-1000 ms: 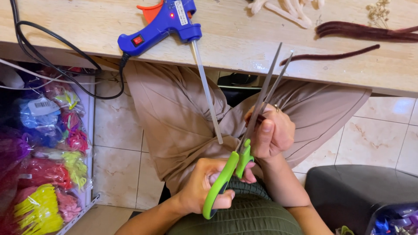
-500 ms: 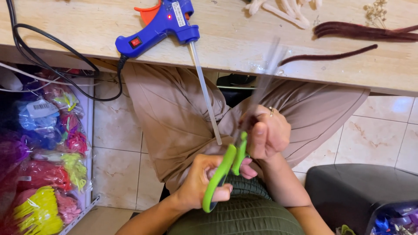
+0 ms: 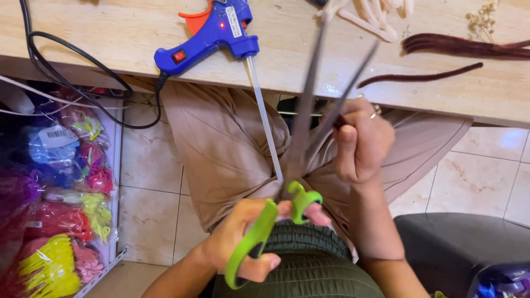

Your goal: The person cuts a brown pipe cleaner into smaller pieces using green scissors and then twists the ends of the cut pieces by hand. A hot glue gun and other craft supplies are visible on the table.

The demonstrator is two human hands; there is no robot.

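Head view, looking straight down over my lap: nearest to me, my left hand (image 3: 243,243) sits low in the frame with its fingers threaded through the green handles of the scissors (image 3: 279,221), curled closed around the long loop while the thumb side sits by the smaller loop. The scissors point away from me, and I see their two grey blades spread apart in a narrow V, blurred, rising toward the table edge.

Just beyond, to the right, my right hand (image 3: 361,143) is bunched into a loose fist, fingers together and pinched on something small and dark next to the right-hand blade; I cannot tell what it is. A ring shows on one finger. Both hands hover above my beige trousers (image 3: 221,143) and the dark green ribbed hem at my waist.

Down to my left on the tiled floor stands a rack of clear bags (image 3: 55,209) packed with yellow, pink, red and purple craft material. To my lower right is a dark grey bin (image 3: 458,248).

Farther off runs the pale wooden table (image 3: 110,33). On it lies a blue glue gun (image 3: 212,36) with an orange trigger and a clear glue stick (image 3: 264,116) jutting back over the edge toward me; its black cord (image 3: 72,72) loops off the left side. Further right on the tabletop lie dark maroon pipe cleaners (image 3: 419,76), and some cream-coloured ones sit at the far edge.
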